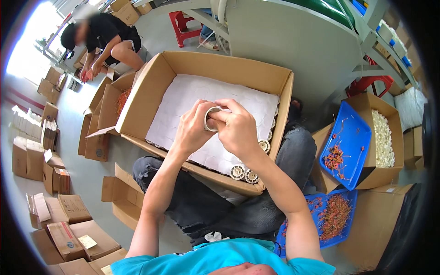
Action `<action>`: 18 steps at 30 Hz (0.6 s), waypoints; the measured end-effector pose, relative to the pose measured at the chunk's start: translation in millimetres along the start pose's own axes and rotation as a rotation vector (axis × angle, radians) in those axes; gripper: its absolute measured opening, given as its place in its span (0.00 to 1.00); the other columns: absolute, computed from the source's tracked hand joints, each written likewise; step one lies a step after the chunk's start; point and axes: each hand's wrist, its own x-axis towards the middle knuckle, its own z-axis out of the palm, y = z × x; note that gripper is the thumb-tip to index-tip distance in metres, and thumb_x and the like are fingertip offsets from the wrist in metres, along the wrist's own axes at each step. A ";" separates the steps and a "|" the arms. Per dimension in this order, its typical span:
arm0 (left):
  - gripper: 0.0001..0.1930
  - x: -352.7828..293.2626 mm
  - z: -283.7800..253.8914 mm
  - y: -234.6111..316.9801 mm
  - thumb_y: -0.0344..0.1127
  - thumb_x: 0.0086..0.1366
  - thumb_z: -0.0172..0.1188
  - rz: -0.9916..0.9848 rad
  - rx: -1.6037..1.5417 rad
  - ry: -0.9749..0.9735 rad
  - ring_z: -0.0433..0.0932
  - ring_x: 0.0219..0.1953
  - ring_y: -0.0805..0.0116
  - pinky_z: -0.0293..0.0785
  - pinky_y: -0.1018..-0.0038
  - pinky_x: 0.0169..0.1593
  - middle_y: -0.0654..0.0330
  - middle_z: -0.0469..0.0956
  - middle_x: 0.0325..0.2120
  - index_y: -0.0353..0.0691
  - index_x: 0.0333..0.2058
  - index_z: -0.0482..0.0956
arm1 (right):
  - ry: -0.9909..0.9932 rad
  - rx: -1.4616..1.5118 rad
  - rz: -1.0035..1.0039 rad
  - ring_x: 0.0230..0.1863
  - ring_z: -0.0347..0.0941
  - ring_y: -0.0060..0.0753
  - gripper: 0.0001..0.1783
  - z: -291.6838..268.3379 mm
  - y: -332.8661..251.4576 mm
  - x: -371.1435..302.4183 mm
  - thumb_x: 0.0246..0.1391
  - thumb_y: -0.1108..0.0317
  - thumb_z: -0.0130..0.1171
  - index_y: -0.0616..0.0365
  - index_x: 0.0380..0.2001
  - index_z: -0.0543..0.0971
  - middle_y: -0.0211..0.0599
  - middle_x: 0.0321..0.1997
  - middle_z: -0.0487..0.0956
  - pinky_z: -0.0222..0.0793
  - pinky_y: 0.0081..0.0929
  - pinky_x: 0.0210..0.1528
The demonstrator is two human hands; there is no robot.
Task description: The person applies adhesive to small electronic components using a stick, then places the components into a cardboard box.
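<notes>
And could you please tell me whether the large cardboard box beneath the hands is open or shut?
The cardboard box is open: its uncovered top shows a white sheet and round slotted parts inside.

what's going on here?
A seated person's left hand holds a white ring-shaped part while the fingers of the right hand are at its opening. Both hands are above a large open cardboard box, where a white sheet lies, with round slotted parts showing at a near corner. To the right, a blue tray holds red-orange wires.
</notes>
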 end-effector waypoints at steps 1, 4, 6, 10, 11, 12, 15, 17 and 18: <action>0.26 -0.8 1.7 -0.6 0.23 0.44 0.72 -0.001 0.013 0.036 0.81 0.35 0.53 0.78 0.64 0.35 0.54 0.78 0.37 0.39 0.44 0.73 | -0.027 0.072 0.037 0.39 0.81 0.40 0.08 1.5 1.9 0.3 0.46 0.76 0.66 0.56 0.32 0.88 0.43 0.45 0.82 0.78 0.31 0.41; 0.27 -2.2 5.6 -3.1 0.23 0.44 0.72 0.005 0.066 0.076 0.81 0.35 0.52 0.78 0.64 0.36 0.54 0.78 0.38 0.39 0.45 0.73 | -0.075 0.397 0.174 0.39 0.81 0.33 0.08 6.9 11.9 0.7 0.47 0.79 0.66 0.62 0.34 0.87 0.41 0.47 0.81 0.78 0.28 0.41; 0.27 -5.4 6.0 -2.6 0.23 0.44 0.72 0.001 0.110 0.080 0.80 0.35 0.51 0.78 0.64 0.36 0.53 0.78 0.38 0.39 0.45 0.73 | -0.063 0.452 0.208 0.39 0.81 0.33 0.08 12.5 13.7 0.4 0.47 0.79 0.66 0.61 0.33 0.88 0.41 0.47 0.81 0.78 0.28 0.42; 0.28 -11.1 9.0 -2.7 0.23 0.44 0.72 -0.002 0.171 0.098 0.80 0.35 0.51 0.78 0.64 0.36 0.53 0.78 0.38 0.39 0.46 0.73 | -0.123 0.602 0.297 0.42 0.80 0.33 0.07 9.6 15.4 -0.3 0.47 0.79 0.67 0.60 0.32 0.88 0.41 0.48 0.80 0.78 0.29 0.46; 0.28 -12.7 9.9 -3.2 0.22 0.44 0.72 0.006 0.163 0.106 0.80 0.35 0.51 0.79 0.64 0.36 0.53 0.78 0.38 0.39 0.46 0.73 | -0.112 0.609 0.298 0.42 0.80 0.33 0.07 7.7 16.0 -0.2 0.47 0.79 0.67 0.60 0.32 0.88 0.41 0.48 0.80 0.78 0.29 0.46; 0.29 -13.9 10.2 -3.4 0.22 0.44 0.72 0.012 0.155 0.114 0.80 0.35 0.51 0.79 0.64 0.36 0.52 0.77 0.39 0.39 0.46 0.73 | -0.136 0.621 0.308 0.43 0.80 0.34 0.07 5.7 16.9 -0.1 0.47 0.78 0.67 0.60 0.31 0.88 0.41 0.48 0.80 0.77 0.30 0.47; 0.29 -14.8 10.6 -2.6 0.22 0.43 0.73 0.023 0.152 0.093 0.80 0.35 0.51 0.79 0.64 0.36 0.52 0.78 0.39 0.39 0.47 0.72 | -0.158 0.628 0.313 0.44 0.79 0.34 0.07 2.6 18.0 -1.6 0.46 0.77 0.68 0.60 0.31 0.88 0.40 0.48 0.80 0.77 0.31 0.49; 0.29 -14.5 11.1 -4.5 0.22 0.43 0.73 0.033 0.137 0.088 0.81 0.36 0.51 0.79 0.64 0.36 0.52 0.78 0.39 0.39 0.47 0.72 | -0.159 0.624 0.311 0.45 0.79 0.35 0.07 2.9 17.9 -3.2 0.46 0.77 0.68 0.59 0.31 0.88 0.40 0.48 0.80 0.77 0.31 0.49; 0.30 -14.5 11.2 -5.3 0.22 0.43 0.73 0.037 0.122 0.088 0.81 0.36 0.51 0.79 0.64 0.36 0.52 0.78 0.39 0.39 0.47 0.72 | -0.135 0.580 0.256 0.44 0.79 0.35 0.07 4.1 17.6 -3.9 0.46 0.77 0.68 0.60 0.32 0.88 0.41 0.47 0.80 0.77 0.31 0.48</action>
